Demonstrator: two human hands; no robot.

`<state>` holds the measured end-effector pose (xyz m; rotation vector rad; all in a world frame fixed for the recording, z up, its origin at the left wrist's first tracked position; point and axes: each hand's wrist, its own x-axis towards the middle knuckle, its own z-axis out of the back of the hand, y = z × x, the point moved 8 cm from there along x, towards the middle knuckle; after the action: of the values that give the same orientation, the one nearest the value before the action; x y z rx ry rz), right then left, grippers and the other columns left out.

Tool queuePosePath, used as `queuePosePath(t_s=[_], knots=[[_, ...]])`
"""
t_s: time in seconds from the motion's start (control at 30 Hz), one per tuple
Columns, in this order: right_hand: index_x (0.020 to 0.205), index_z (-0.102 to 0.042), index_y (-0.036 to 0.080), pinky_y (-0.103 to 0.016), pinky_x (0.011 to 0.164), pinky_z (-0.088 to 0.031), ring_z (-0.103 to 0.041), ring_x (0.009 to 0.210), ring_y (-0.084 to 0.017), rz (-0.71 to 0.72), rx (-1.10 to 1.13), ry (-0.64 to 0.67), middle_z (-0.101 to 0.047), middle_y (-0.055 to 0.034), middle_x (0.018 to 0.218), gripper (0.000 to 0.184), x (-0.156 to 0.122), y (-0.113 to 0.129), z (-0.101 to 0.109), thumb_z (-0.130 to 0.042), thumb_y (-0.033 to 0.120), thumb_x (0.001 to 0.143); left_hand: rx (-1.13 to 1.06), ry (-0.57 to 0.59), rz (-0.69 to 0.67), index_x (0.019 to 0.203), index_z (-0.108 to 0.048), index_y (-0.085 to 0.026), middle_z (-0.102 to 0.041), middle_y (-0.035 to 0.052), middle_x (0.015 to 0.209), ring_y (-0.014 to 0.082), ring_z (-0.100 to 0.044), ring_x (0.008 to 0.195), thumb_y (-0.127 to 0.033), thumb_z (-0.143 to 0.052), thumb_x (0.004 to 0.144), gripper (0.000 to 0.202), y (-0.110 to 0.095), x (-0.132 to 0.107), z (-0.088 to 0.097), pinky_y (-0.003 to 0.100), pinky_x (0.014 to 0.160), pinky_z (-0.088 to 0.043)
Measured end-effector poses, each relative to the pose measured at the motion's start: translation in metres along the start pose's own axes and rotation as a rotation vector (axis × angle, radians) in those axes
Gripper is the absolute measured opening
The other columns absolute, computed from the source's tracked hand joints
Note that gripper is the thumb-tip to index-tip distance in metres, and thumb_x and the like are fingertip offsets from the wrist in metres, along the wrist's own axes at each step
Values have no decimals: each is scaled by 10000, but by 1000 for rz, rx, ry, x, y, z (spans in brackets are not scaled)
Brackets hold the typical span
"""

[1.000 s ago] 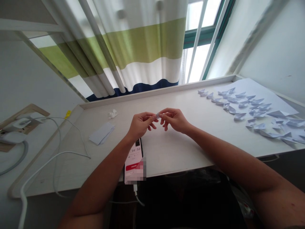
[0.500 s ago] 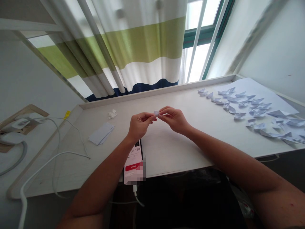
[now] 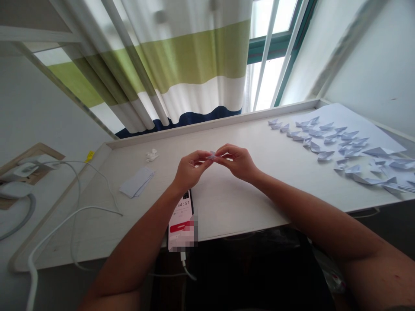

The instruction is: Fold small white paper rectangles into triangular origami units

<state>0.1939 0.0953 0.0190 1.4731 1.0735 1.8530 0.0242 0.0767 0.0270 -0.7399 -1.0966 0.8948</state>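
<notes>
A small piece of folded white paper (image 3: 212,155) is pinched between my two hands above the middle of the desk. My left hand (image 3: 192,169) grips its left side with thumb and fingertips. On the other side my right hand (image 3: 236,162) pinches it too, and the fingers cover most of it. Folded paper boats (image 3: 326,156) lie in several rows at the right. A small stack of paper slips (image 3: 137,182) rests to the left of my left hand, with a crumpled white paper (image 3: 151,155) behind it.
A phone (image 3: 180,220) with a lit screen lies at the front edge under my left forearm, a cable plugged into it. White cables (image 3: 74,211) loop over the desk's left side from wall chargers (image 3: 24,172). A large white sheet (image 3: 359,119) lies beneath some boats.
The folded paper between my fingertips now looks flatter and shows less of itself. My fingers have drawn slightly closer together around it. The rest of the desk looks the same.
</notes>
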Motion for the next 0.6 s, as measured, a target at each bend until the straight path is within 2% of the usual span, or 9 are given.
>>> queuePosePath(t_s=[0.1, 0.27, 0.43, 0.6], knots=[[894, -784, 221, -435, 862, -696, -761, 881, -219, 19, -21, 17, -788, -59, 938, 419, 0, 2, 0, -877, 626, 841, 1, 5, -6, 997, -857, -210, -851, 104, 1074, 246, -799, 964, -458, -863, 894, 268, 0, 0, 0, 408, 873, -662], [893, -788, 222, -406, 818, -671, -764, 827, -216, 66, -149, -1, -818, -58, 902, 340, 0, 6, 3, -835, 558, 905, -51, -76, -30, 952, -865, -223, -843, 104, 1146, 254, -795, 1023, -413, -899, 860, 214, -1, -1, 6, 445, 922, -661], [844, -774, 220, -376, 766, -626, -751, 771, -214, 26, -286, -31, -830, -55, 853, 335, 1, 3, 6, -775, 535, 955, -46, -114, -72, 931, -865, -231, -846, 93, 1130, 258, -801, 1038, -374, -891, 868, 158, -4, -3, 5, 446, 939, -666], [846, -775, 218, -381, 768, -618, -758, 793, -225, 35, -267, -16, -831, -57, 860, 329, 2, 4, 5, -775, 529, 954, -31, -128, -65, 928, -864, -224, -856, 85, 1061, 252, -813, 1005, -350, -884, 880, 136, -3, -3, 5, 436, 959, -662]])
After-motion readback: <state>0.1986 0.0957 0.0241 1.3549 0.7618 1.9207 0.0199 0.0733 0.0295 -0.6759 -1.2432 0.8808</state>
